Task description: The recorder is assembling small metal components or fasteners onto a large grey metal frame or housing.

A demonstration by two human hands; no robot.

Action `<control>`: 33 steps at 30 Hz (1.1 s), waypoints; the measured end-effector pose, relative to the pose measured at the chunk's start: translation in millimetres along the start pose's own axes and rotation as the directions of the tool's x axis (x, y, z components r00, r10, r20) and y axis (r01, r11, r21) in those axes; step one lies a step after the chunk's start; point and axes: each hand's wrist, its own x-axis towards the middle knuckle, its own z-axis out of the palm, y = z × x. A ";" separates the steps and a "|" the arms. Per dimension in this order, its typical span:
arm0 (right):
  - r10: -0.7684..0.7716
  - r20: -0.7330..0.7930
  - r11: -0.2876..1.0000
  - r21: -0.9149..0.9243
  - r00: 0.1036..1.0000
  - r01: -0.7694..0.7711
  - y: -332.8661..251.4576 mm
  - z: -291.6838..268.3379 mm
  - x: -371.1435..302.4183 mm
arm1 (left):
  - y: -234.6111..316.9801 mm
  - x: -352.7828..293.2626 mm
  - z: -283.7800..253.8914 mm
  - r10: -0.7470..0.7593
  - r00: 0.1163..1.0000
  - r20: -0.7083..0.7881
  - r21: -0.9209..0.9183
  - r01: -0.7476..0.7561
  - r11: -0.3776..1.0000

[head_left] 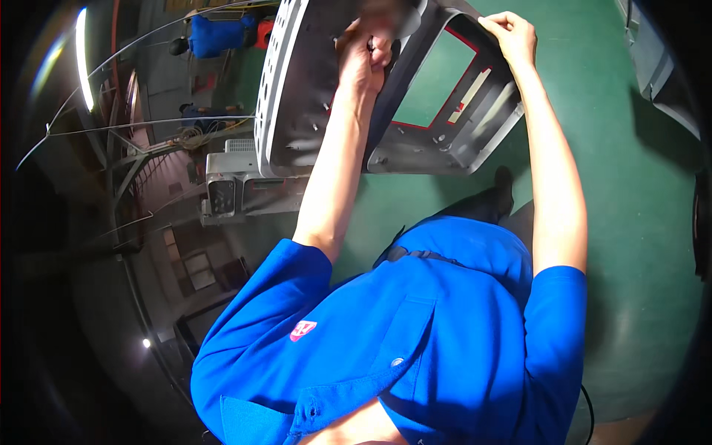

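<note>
A large grey moulded housing (305, 89) hangs before me at the top of the view. Its framed section (486, 107) has a rectangular opening edged in red, with the green floor showing through. My left hand (363, 63) reaches inside the housing, its fingers curled closed. Whatever it grips is blurred and partly hidden, so I cannot make it out. At the upper right corner of the frame, my right hand (513, 37) pinches the rim between thumb and fingers. A pale strip (469, 95) with a red mark lies along the frame beside the opening.
Thin wires (148, 122) stretch across the left side toward the housing. Another grey housing (237, 185) is behind it at left. People in blue (215, 35) are in the background. A grey panel-like object (664, 70) stands at the far right above the green floor (630, 245).
</note>
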 end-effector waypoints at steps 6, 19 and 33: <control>-0.109 0.057 0.989 0.110 0.992 0.102 -10.2 12.5 10.5 | -16.8 21.8 -27.0 0.043 0.993 -0.107 -0.121 -0.056 0.991; 0.599 0.124 0.780 0.136 0.791 -0.611 133.5 -91.4 -138.9 | -20.4 43.4 -51.3 0.029 0.954 -0.299 -0.091 -0.058 0.994; 0.691 0.173 0.689 0.134 0.701 -0.712 152.5 -189.5 -211.3 | -20.5 63.0 -57.1 0.220 0.914 -0.342 0.044 -0.218 0.975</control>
